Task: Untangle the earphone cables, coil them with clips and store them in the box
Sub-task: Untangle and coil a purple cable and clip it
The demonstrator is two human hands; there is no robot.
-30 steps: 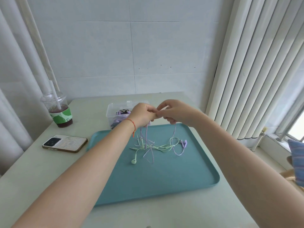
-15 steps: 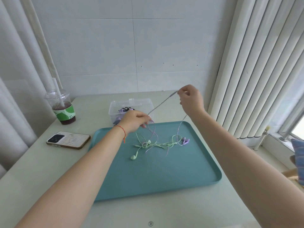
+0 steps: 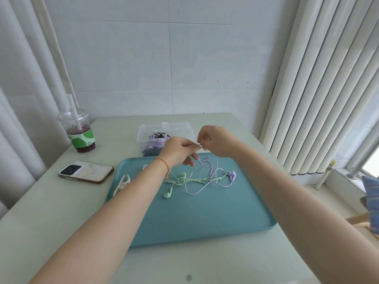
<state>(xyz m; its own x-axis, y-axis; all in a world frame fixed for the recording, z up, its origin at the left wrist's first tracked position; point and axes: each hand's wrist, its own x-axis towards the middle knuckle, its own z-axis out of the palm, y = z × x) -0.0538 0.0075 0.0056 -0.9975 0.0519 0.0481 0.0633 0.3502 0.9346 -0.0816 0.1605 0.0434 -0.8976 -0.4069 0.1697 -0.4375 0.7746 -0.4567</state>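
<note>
We hold both hands close together above the far edge of the teal tray (image 3: 205, 218), fingertips almost meeting. Our left hand (image 3: 178, 151) pinches the purple earphone cable (image 3: 202, 186) between thumb and forefinger, and our right hand (image 3: 217, 141) pinches what looks like its small metal plug end, the other fingers curled in. From that pinch the purple cable drops to the tray, where it lies looped and crossed with the green earphone cable (image 3: 184, 180). One green earbud (image 3: 167, 194) rests on the tray nearest to us, and the purple earbuds (image 3: 232, 175) lie at the right of the tangle. A pale clip (image 3: 123, 184) sits on the tray's left side, partly hidden by our left forearm. Just beyond the tray stands the clear plastic box (image 3: 166, 138), open, with purple cable and a dark clip already inside. On the desk (image 3: 51, 212) to the left lie a phone (image 3: 86, 172), face down, and further back a lidded cup (image 3: 79, 133) with a straw and a dark drink
</note>
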